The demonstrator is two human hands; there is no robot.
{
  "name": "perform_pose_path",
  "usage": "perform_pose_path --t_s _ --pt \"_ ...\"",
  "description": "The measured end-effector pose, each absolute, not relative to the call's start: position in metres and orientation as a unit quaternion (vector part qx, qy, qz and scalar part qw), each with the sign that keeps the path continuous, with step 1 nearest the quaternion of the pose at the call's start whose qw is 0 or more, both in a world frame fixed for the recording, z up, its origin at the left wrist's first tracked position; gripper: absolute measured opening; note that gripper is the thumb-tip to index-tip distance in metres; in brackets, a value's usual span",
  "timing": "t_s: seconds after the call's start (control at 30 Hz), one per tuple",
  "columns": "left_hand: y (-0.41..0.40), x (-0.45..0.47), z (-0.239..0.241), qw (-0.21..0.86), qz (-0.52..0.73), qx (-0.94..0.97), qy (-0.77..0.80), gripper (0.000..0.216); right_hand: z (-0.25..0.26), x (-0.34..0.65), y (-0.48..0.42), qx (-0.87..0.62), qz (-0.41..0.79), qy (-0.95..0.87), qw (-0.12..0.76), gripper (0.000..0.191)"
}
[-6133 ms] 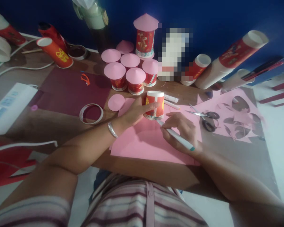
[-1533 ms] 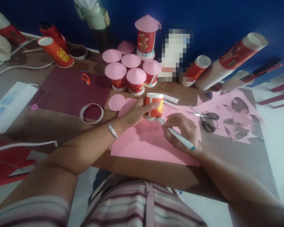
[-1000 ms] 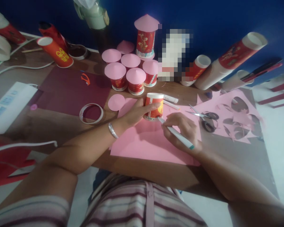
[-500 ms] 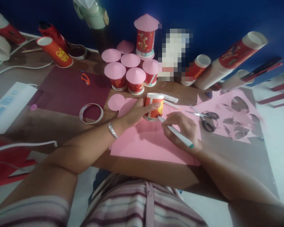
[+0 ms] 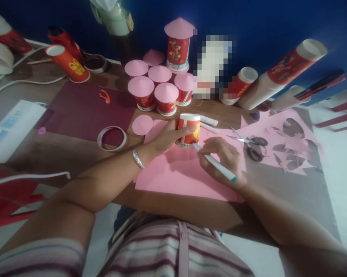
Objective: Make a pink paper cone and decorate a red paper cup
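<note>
My left hand (image 5: 171, 135) is wrapped round a red paper cup (image 5: 188, 129) with a white rim and a yellow print, its thumb lying across the front. In my right hand (image 5: 221, 157) is a white marker (image 5: 219, 166) with a green end, held like a pen. The marker's tip meets the cup's lower edge, where a greenish pattern runs along the white band. Beneath both hands lie pink paper sheets (image 5: 173, 175). Just behind the cup are a white tube (image 5: 208, 120) and another white marker (image 5: 209, 127).
Several red cups with pink cone tops (image 5: 166, 92) stand at the back. A tape roll (image 5: 111, 138) and a pink disc (image 5: 142, 125) lie left. Rightward are scissors (image 5: 254, 148) and cut pink scraps (image 5: 300, 134). Taller paper tubes (image 5: 286, 71) lean near the blue wall.
Almost nothing differs. The marker tip remains at the cup's lower edge, and both hands keep their hold in nearly the same place.
</note>
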State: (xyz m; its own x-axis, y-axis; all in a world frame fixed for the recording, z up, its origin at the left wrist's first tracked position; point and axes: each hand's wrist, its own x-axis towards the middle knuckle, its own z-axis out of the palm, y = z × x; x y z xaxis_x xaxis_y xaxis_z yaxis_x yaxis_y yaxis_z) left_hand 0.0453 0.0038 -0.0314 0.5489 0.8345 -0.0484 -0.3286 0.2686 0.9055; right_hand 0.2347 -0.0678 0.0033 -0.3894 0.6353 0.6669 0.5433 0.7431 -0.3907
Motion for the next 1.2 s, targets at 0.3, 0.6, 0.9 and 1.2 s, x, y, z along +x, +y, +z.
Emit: perform_pose_path --t_s 0.3,0.6,0.9,1.2 --pt "0.0054 0.0455 -0.0348 0.741 0.401 0.468 0.267 0.038 0.0028 0.2373 -0.0666 -0.343 0.049 -0.833 0.431 0.020" --pt "0.0043 0.0452 -0.0335 0.741 0.400 0.467 0.272 0.038 0.0037 0.2368 -0.0666 -0.337 0.056 -0.834 0.433 0.022" --pt "0.0055 0.0450 -0.0359 0.734 0.394 0.488 0.260 0.038 0.0047 0.2363 -0.0669 -0.341 0.056 -0.837 0.424 0.021" --pt "0.0054 0.0446 -0.0363 0.726 0.396 0.496 0.266 0.037 0.0034 0.2373 -0.0669 -0.340 0.066 -0.836 0.426 0.022"
